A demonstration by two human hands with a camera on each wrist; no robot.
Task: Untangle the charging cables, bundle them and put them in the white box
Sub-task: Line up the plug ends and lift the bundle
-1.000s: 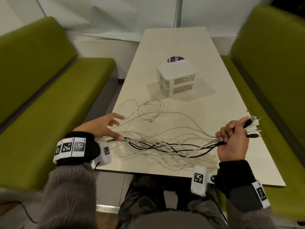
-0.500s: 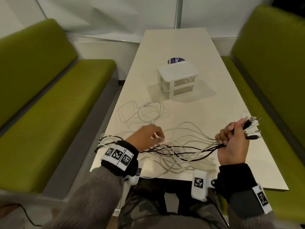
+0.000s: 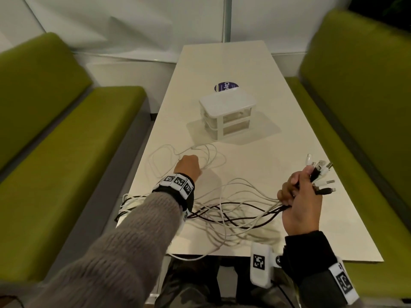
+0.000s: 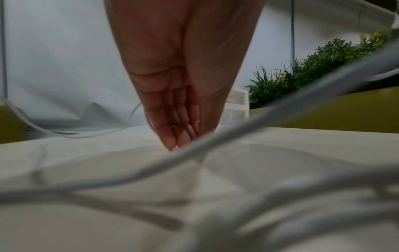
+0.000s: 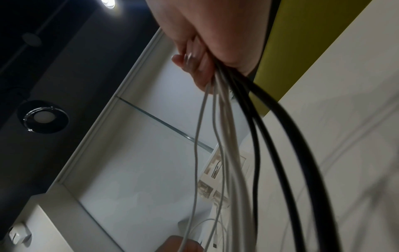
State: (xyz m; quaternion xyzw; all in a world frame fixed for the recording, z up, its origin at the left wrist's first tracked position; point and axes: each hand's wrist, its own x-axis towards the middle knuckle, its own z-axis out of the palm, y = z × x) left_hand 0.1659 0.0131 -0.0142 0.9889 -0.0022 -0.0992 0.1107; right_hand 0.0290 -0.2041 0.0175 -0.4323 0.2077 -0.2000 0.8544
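Nearest: right hand (image 3: 299, 202), fist closed round a bunch of thin white and black charging cables (image 3: 233, 215), plug ends fanning out above the knuckles; strands trail left across the pale rectangular table (image 3: 278, 152). Next: left hand (image 3: 189, 166), fingers together, tips on the tabletop at a loose white cable loop (image 3: 160, 161); whether it pinches the strand is unclear. Farthest: white plastic two-tier box (image 3: 226, 114), mid-table, apart from the cables.

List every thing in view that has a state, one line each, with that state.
Cables: tangled, spread on the table, none in the box.
White box: drawers shut.
Right hand: grips the plug ends.
Left hand: reaches to the loose white loop, fingertips down.
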